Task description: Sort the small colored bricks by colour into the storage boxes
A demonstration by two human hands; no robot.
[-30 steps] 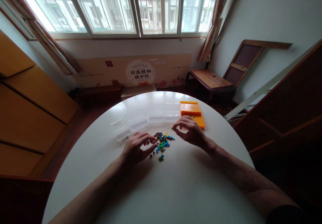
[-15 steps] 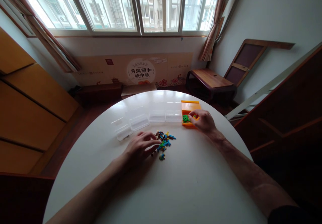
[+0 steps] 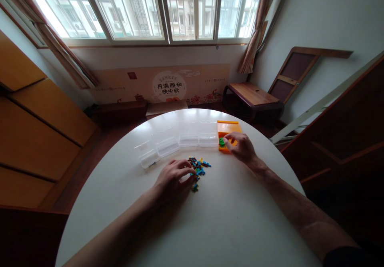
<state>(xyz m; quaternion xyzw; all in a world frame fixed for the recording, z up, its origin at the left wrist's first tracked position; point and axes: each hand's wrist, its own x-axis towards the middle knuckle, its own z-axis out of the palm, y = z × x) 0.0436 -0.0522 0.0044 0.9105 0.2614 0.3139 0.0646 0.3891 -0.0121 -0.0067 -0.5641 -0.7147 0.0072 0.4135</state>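
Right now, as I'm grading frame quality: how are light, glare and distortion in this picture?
Head view: the windows are blown out and backlight the room; their sheen on the white table washes out the clear boxes; the wide lens bows the walls; the coloured bricks by the left hand are too small to resolve.

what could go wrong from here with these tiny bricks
1. The left hand lies against the loose pile of bricks; a careless sweep might scatter some across the table or off it.
2. The right hand works at the orange box, which sits near the table's far edge; a nudge may shift it outward and spill the green pieces.
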